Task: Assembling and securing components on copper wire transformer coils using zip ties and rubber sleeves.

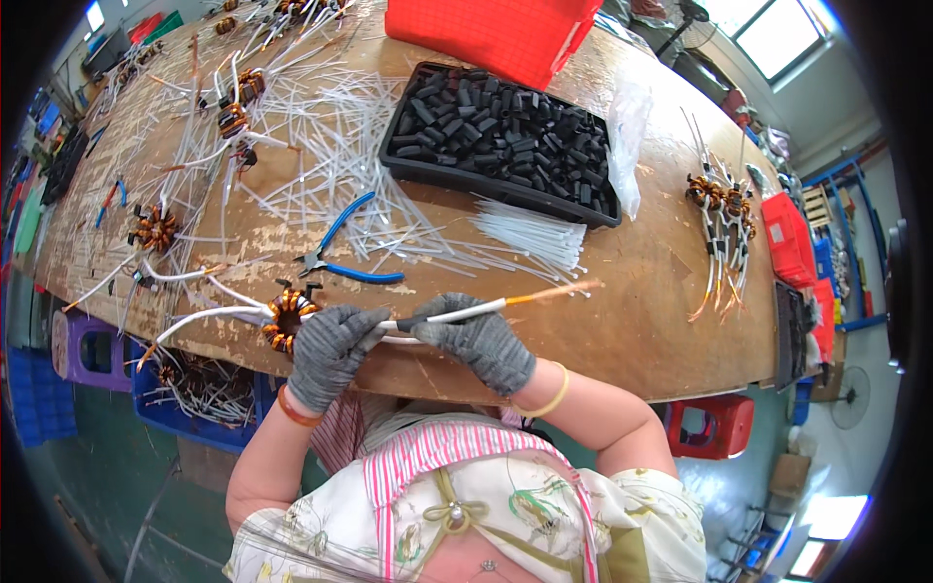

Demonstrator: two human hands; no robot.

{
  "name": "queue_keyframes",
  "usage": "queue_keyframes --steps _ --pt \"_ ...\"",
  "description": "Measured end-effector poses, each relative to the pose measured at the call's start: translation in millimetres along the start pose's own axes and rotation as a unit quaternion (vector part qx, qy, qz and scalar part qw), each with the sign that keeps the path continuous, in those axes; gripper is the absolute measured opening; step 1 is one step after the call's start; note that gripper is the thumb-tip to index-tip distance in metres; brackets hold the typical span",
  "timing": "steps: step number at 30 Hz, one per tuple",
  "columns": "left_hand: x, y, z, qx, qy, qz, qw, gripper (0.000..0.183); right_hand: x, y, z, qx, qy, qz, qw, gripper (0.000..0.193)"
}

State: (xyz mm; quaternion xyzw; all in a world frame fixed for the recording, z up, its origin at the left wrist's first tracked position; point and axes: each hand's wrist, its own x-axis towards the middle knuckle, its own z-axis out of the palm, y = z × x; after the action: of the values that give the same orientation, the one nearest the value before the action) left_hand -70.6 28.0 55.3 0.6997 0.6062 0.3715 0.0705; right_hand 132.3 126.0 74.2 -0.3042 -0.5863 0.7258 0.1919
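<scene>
Now, in the head view, both gloved hands work above the near edge of the table [632,325], left of its middle. The left hand [335,352] is closed on a white lead [468,313], just beside a copper-wound ring coil [282,330]. The right hand [476,338] is closed on that same lead, its fingertips against a short black sleeve [403,324]; the lead's bare copper end [549,291] points toward the table's right edge. Blue-handled cutters [362,276] lie just beyond the left hand. Farther from the near edge, a neat bundle of white cable ties [533,238] rests by the front wall of a black tray [496,193] full of small black pieces [505,117]. Loose ties [326,146] spread toward the far left corner, and several coils [721,199] sit near the right edge.
</scene>
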Motion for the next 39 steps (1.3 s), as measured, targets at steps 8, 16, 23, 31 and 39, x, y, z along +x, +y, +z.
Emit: queue_keyframes --steps 8,16,23,31,39 --pt "-10 1 -5 -0.06 0.064 0.006 0.996 0.031 -9 -2 11 0.055 0.065 -0.024 0.996 0.024" --pt "-27 34 33 0.052 -0.016 0.084 0.995 0.029 -69 -13 1 -0.054 -0.14 0.17 0.974 0.027" --pt "-18 12 51 0.02 -0.028 0.0 0.999 0.022 -78 16 6 -0.073 -0.082 0.134 0.985 0.031" --pt "-30 9 44 -0.087 -0.023 0.026 0.996 0.021 -56 44 5 0.074 0.077 0.031 0.994 0.032" --pt "-28 9 40 -0.11 -0.019 0.024 0.993 0.02 -71 56 -1 0.169 0.179 -0.041 0.968 0.039"
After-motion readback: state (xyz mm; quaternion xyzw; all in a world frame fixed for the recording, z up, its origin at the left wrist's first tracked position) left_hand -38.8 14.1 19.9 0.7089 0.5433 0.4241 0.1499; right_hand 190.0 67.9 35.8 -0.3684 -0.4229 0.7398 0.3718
